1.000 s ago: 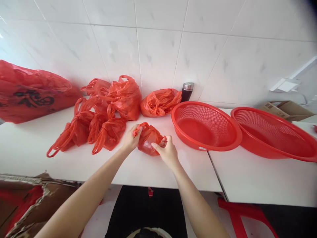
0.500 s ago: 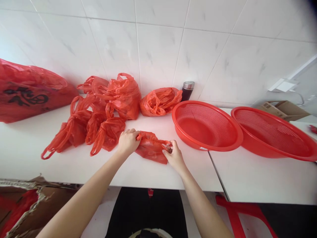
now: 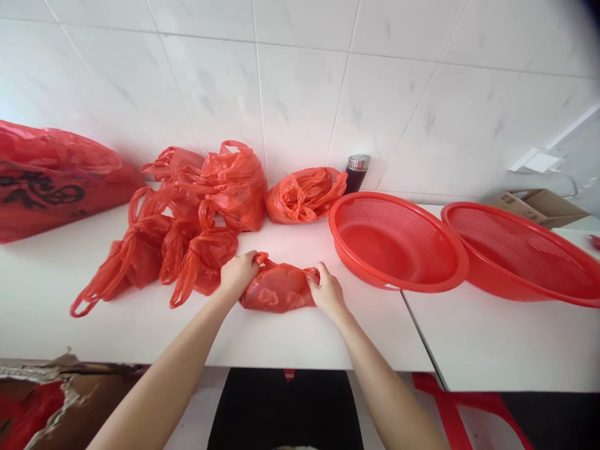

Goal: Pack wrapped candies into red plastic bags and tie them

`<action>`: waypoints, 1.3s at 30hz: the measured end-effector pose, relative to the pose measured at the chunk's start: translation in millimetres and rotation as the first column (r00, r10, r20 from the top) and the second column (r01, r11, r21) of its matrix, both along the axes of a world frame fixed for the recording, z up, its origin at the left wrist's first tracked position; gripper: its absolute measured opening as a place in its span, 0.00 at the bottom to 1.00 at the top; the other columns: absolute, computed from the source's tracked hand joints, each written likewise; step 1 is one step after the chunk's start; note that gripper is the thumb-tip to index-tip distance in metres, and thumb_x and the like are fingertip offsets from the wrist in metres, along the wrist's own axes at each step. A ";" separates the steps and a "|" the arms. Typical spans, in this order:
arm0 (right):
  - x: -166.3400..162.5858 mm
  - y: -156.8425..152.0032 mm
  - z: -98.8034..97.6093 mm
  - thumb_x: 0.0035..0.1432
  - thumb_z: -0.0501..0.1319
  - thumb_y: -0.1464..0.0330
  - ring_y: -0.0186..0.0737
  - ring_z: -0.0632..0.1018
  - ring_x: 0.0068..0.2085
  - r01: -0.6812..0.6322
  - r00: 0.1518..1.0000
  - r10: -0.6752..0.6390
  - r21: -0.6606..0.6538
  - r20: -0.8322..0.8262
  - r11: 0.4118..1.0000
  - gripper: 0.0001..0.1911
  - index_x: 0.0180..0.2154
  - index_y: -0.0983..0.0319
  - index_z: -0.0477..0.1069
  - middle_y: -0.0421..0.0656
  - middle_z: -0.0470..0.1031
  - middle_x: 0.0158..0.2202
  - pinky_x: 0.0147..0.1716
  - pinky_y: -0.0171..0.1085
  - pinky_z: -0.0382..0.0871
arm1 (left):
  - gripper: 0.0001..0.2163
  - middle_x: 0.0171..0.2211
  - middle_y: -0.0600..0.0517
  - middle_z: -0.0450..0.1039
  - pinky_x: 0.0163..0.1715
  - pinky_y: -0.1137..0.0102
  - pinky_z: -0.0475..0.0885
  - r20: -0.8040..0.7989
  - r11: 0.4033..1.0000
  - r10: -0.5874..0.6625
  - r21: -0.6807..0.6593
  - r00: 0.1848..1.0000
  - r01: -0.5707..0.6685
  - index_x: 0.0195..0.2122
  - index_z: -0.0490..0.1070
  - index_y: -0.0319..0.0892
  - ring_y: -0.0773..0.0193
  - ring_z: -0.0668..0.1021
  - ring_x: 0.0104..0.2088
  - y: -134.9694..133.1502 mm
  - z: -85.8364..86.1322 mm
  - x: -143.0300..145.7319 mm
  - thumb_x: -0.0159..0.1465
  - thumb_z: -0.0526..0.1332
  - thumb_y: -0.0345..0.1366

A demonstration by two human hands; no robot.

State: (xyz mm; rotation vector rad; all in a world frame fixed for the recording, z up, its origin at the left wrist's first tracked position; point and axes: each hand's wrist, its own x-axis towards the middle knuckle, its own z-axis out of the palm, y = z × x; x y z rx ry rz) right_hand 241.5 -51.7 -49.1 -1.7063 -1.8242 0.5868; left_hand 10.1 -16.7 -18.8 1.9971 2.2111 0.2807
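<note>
A red plastic bag [image 3: 279, 290] with rounded shapes showing through its film lies on the white table in front of me. My left hand [image 3: 239, 273] is closed around the bag's left handle, and a bit of twisted film pokes out above the fingers. On the other side, my right hand [image 3: 327, 289] grips the right handle between thumb and fingers. The bag's top is stretched between both hands. Just left of my left hand lies a knotted red bag [image 3: 206, 253]; what is inside the bags I cannot make out.
More tied red bags [image 3: 135, 250] cluster to the left, beside a large red bag [image 3: 51, 187] with black lettering. Against the tiled wall stand a bundled red bag [image 3: 304, 195] and a dark flask [image 3: 357, 174]. Two red colanders [image 3: 398, 244] sit at right; an open cardboard box [image 3: 539, 207] is behind.
Both hands have pulled the bag's handles outward, drawing its top straighter. The bag has turned and shifted slightly left, and its rounded contents show more clearly.
</note>
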 end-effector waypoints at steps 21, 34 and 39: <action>-9.0 0.3 -13.2 0.63 0.55 0.68 0.40 0.75 0.31 -0.043 0.975 0.011 0.137 0.224 0.990 0.02 0.38 0.59 0.65 0.42 0.77 0.33 0.27 0.35 0.52 | 0.22 0.43 0.45 0.81 0.44 0.66 0.70 0.568 0.988 0.008 0.124 0.823 -0.095 0.42 0.75 0.41 0.55 0.80 0.44 -7.3 -14.0 2.5 0.69 0.45 0.48; -3.2 -21.6 2.3 0.64 0.56 0.59 0.38 0.73 0.29 -0.129 0.989 0.119 0.125 0.085 0.984 0.10 0.36 0.58 0.65 0.38 0.73 0.28 0.29 0.33 0.62 | 0.15 0.30 0.48 0.77 0.44 0.62 0.70 0.878 0.969 0.040 0.082 0.477 -0.233 0.30 0.71 0.43 0.54 0.79 0.37 -1.2 -21.0 -1.6 0.64 0.56 0.48; -2.6 -65.5 19.7 0.66 0.53 0.57 0.34 0.69 0.28 -0.300 0.914 0.319 0.113 -0.251 0.947 0.14 0.32 0.58 0.65 0.38 0.68 0.29 0.29 0.33 0.63 | 0.18 0.29 0.49 0.75 0.35 0.64 0.75 0.985 0.961 0.111 -0.073 0.129 -0.266 0.35 0.71 0.38 0.62 0.79 0.30 8.6 -11.1 -14.9 0.69 0.52 0.48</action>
